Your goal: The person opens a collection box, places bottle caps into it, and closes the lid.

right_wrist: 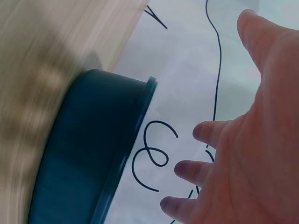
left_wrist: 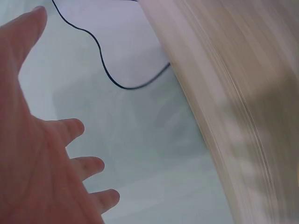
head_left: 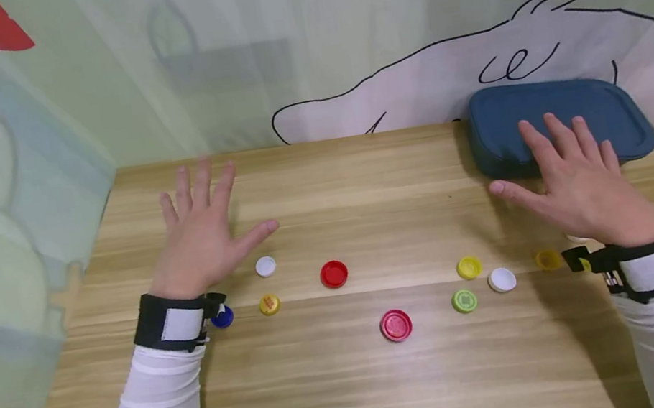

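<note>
My left hand (head_left: 199, 245) is spread above the left side of the table, fingers straight and holding nothing. Close to it on the tabletop lie a white bottle cap (head_left: 266, 266), a gold cap (head_left: 269, 304) and a blue cap (head_left: 224, 317), partly covered by the wrist strap. On the right, my right hand (head_left: 583, 188) is also spread, its fingers overlapping the front of a dark blue box (head_left: 554, 113) in the head view. The right wrist view shows the box's side (right_wrist: 88, 149) with the right hand's fingers apart from it. A yellow translucent cap (head_left: 548, 260) lies beside the right wrist.
Between the hands lie a red cap (head_left: 334, 274), a pinkish-red cap (head_left: 396, 325), a yellow cap (head_left: 469, 267), a green cap (head_left: 465, 301) and another white cap (head_left: 502, 280). A curtain with printed drawings (head_left: 335, 27) hangs behind the wooden table (head_left: 308, 397).
</note>
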{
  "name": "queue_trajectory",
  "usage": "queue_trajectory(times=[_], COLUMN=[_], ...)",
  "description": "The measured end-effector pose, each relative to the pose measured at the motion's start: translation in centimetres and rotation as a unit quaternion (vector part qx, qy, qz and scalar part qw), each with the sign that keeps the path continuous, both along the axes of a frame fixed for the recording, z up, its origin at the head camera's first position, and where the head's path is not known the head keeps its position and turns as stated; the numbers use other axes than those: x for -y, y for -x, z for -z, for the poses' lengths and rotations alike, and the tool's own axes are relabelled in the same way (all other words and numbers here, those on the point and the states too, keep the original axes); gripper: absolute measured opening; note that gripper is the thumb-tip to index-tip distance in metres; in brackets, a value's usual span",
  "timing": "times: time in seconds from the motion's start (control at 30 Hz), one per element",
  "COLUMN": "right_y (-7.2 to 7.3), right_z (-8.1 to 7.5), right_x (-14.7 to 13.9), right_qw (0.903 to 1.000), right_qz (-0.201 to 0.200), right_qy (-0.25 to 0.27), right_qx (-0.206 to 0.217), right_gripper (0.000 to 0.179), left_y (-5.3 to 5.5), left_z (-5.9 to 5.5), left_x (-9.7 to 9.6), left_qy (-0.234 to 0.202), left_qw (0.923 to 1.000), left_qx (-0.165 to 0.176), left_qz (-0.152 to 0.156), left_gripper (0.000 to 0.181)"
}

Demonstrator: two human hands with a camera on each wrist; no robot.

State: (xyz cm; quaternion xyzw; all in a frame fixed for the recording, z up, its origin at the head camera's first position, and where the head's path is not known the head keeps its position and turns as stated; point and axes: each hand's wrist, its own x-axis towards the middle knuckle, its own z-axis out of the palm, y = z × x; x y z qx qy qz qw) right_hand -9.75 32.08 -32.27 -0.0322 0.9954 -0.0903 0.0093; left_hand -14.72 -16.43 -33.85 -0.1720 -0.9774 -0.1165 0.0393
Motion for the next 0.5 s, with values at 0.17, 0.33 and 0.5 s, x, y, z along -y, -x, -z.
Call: queue_trajectory(times=[0.17,0.33,0.5], right_y=[0.4,1.7,4.2], right_z=[-0.3,-1.2,-1.5], right_x=[-1.1,-3.8,-7.4], right_qw=[0.9996,0.9987,0.9959], right_qz=[0.018,0.041,0.084], right_qy=[0.015,0.026,0.034], right_qx=[-0.013,-0.019,-0.004], right_gripper=[0.092,0.09,0.088], left_y=[0.3,0.3,-0.2], left_z=[0.1,0.2,0.1], left_x=[-1.1,-1.7,-1.3], left_qy=[-0.021,-0.044,-0.057], left_qw=[0.9994,0.9973,0.9951], left_qx=[-0.004,-0.022,-0.039], left_qz=[0.027,0.054,0.071], left_gripper=[0.099,0.095,0.092])
